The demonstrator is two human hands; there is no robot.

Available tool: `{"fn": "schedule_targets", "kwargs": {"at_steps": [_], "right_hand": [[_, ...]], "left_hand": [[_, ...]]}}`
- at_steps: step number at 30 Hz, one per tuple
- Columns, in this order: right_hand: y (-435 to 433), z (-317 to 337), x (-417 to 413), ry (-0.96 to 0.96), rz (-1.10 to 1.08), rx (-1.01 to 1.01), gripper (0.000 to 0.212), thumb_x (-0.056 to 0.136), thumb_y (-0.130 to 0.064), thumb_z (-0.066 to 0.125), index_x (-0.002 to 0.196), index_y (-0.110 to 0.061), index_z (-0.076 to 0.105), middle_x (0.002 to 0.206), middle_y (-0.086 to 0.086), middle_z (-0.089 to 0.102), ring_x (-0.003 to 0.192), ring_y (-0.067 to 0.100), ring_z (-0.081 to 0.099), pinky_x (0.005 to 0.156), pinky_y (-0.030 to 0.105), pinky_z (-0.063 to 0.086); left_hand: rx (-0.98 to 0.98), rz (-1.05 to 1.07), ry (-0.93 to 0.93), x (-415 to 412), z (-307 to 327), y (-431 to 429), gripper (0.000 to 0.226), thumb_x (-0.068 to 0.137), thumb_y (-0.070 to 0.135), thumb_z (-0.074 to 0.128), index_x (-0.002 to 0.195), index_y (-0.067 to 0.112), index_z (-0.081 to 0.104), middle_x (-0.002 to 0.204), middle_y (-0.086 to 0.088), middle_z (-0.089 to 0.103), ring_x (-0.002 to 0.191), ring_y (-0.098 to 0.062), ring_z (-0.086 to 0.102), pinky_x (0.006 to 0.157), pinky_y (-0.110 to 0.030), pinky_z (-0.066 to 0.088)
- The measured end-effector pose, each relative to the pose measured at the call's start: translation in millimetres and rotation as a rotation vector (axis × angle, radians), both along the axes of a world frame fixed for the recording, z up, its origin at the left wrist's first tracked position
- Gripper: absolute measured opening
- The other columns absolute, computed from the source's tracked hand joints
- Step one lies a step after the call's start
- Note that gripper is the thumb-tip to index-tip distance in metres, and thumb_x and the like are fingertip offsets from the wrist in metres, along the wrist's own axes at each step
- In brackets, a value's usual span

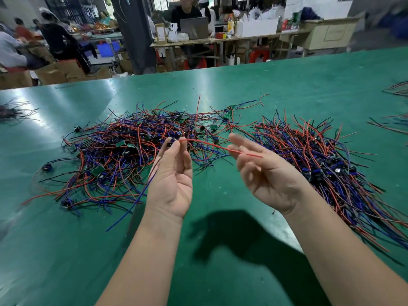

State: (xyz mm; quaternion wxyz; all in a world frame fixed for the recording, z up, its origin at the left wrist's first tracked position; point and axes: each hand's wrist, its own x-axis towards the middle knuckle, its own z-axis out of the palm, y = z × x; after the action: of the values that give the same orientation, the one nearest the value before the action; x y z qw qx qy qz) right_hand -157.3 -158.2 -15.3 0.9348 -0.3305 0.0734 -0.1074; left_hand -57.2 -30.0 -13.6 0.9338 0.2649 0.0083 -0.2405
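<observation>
The left hand (pixel 171 173) is pinching the end of a thin red insulated wire (pixel 207 144) above the green counter (pixel 220 272). The right hand (pixel 265 175) is pinching the same wire farther along.

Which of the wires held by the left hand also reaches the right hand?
The red wire: it stretches across from the left hand to the right hand, while the blue wire only hangs down below the left hand.

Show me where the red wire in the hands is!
Head view, centre: the red wire, pinched by the left hand, stretches to the right hand, over the wire pile on the green table.
</observation>
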Motion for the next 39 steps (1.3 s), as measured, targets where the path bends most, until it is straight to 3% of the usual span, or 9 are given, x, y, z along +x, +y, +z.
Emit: {"fn": "schedule_targets", "kwargs": {"at_steps": [3, 7, 11, 16, 20, 26, 30, 34, 39], "right_hand": [[12, -10, 7, 0.234, 0.002, -0.335, 0.026, 0.066, -0.005, 0.063, 0.091, -0.005, 0.068, 0.076, 0.007, 0.07, 0.056, 0.008, 0.063, 0.051, 0.013, 0.049], [25, -14, 9, 0.317, 0.136, -0.453, 0.039, 0.07, -0.039, 0.062, 0.097, -0.012, 0.067, 0.076, -0.001, 0.068, 0.055, 0.007, 0.056, 0.051, 0.016, 0.041], [23, -14, 11, 0.416, 0.126, -0.238, 0.032, 0.098, -0.03, 0.043, 0.097, -0.007, 0.064, 0.061, 0.001, 0.061, 0.044, 0.007, 0.05, 0.041, 0.015, 0.04], [26, -15, 15, 0.457, 0.036, 0.049, 0.019, 0.094, -0.008, 0.041, 0.085, -0.004, 0.058, 0.051, 0.002, 0.05, 0.035, 0.008, 0.042, 0.034, 0.014, 0.032], [33, -12, 14, 0.378, 0.127, -0.146, 0.03, 0.088, -0.017, 0.051, 0.075, -0.005, 0.074, 0.057, 0.003, 0.058, 0.04, 0.008, 0.046, 0.037, 0.016, 0.038], [21, -5, 16, 0.216, -0.153, -0.146, 0.031, 0.072, -0.036, 0.061, 0.073, -0.008, 0.075, 0.059, 0.0, 0.059, 0.046, 0.006, 0.047, 0.045, 0.012, 0.041], [13, -2, 10, 0.139, -0.15, -0.168, 0.022, 0.069, -0.026, 0.065, 0.072, -0.007, 0.075, 0.062, 0.0, 0.06, 0.049, 0.005, 0.047, 0.048, 0.011, 0.043], [8, -1, 6, 0.148, -0.082, -0.234, 0.014, 0.069, -0.02, 0.065, 0.061, -0.011, 0.074, 0.059, -0.002, 0.061, 0.046, 0.002, 0.048, 0.047, 0.01, 0.044], [4, 1, 5, 0.124, -0.172, -0.17, 0.012, 0.063, -0.011, 0.067, 0.074, -0.008, 0.064, 0.061, 0.001, 0.064, 0.046, 0.004, 0.05, 0.046, 0.011, 0.042]], "left_hand": [[0.062, 0.075, -0.076, -2, -4, -5, 0.017, 0.086, -0.003, 0.058, 0.086, 0.015, 0.059, 0.075, -0.004, 0.073, 0.069, -0.006, 0.07, 0.058, -0.011, 0.052], [0.153, 0.224, -0.179, -5, -9, -9, 0.018, 0.085, -0.004, 0.061, 0.089, 0.013, 0.057, 0.081, -0.005, 0.071, 0.074, -0.008, 0.07, 0.063, -0.013, 0.052], [0.186, 0.368, -0.056, 6, -14, -3, 0.019, 0.084, -0.002, 0.064, 0.088, 0.014, 0.055, 0.094, -0.012, 0.067, 0.077, -0.009, 0.067, 0.065, -0.013, 0.051], [0.234, 0.493, -0.033, 17, -21, 0, 0.022, 0.082, -0.004, 0.068, 0.088, 0.013, 0.054, 0.1, -0.017, 0.063, 0.072, -0.011, 0.064, 0.065, -0.015, 0.05], [0.353, 0.458, -0.335, 6, -23, -9, 0.021, 0.081, -0.001, 0.071, 0.09, 0.013, 0.058, 0.085, -0.004, 0.064, 0.068, -0.006, 0.062, 0.066, -0.017, 0.049], [0.59, 0.374, -0.931, -22, -30, -14, 0.024, 0.075, 0.011, 0.077, 0.088, 0.024, 0.062, 0.08, 0.016, 0.068, 0.07, 0.002, 0.061, 0.068, -0.013, 0.047], [0.687, 0.366, -1.108, -28, -33, -13, 0.023, 0.077, 0.017, 0.076, 0.091, 0.03, 0.063, 0.087, 0.015, 0.067, 0.083, -0.008, 0.064, 0.074, -0.028, 0.05], [0.714, 0.344, -1.182, -27, -33, -13, 0.022, 0.077, 0.019, 0.076, 0.093, 0.03, 0.065, 0.091, 0.017, 0.067, 0.088, -0.004, 0.063, 0.073, -0.02, 0.046], [0.707, 0.297, -1.156, -28, -30, -13, 0.024, 0.075, 0.022, 0.078, 0.091, 0.033, 0.064, 0.089, 0.02, 0.066, 0.085, -0.001, 0.061, 0.072, -0.013, 0.043]]}}
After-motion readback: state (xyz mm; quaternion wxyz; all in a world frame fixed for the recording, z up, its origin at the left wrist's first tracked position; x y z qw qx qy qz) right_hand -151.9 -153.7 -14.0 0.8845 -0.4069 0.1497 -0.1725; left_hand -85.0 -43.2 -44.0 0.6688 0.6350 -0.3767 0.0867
